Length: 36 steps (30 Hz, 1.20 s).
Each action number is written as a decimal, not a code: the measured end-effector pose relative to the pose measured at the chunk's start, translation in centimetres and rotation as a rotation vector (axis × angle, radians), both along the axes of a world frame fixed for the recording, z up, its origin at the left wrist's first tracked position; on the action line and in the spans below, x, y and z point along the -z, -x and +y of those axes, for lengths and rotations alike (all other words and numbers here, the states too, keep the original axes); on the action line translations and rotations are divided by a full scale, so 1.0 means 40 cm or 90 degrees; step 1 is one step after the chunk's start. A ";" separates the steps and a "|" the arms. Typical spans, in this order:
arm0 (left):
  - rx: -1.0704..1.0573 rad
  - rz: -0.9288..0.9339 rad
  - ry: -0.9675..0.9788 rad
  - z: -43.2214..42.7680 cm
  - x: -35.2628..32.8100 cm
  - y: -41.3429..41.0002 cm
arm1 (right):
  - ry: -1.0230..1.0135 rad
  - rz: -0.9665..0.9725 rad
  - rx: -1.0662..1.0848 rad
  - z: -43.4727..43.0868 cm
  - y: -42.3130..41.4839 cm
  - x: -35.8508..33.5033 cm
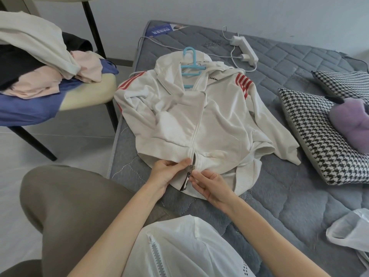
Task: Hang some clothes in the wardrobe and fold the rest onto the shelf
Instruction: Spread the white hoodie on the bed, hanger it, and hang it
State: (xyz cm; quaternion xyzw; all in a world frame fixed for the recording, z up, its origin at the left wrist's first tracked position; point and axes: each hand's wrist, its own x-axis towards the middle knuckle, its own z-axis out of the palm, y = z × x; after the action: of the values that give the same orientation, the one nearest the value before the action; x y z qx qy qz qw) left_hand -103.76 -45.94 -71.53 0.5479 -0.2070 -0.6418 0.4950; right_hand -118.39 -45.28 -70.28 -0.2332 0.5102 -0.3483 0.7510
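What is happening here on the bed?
A person works at the lower end of the zipper of a white hooded jacket lying on the grey mattress, a blue hanger in its neck. The left hand pinches the hem beside the zipper; the right hand pinches the other side, near the pull tag. More clothes are piled on the chair.

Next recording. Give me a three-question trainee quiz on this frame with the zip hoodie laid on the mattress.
1. True or false: the blue hanger sits inside the neck of the white zip hoodie.
2. What does the right hand pinch? A) the black zipper pull tab B) a sleeve cuff C) the hood
3. Fill in: the left hand pinches the hoodie's ___ beside the zipper.
Key: 1 true; 2 A; 3 hem.
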 end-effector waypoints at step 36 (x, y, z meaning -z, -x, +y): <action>0.058 -0.052 0.036 0.005 0.021 -0.003 | 0.020 0.020 -0.005 -0.012 0.015 0.006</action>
State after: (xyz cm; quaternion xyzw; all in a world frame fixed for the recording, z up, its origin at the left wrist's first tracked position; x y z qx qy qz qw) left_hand -103.63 -45.73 -72.36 0.5495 -0.2696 -0.6345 0.4720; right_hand -118.98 -45.77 -70.51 -0.2528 0.5154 -0.3495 0.7405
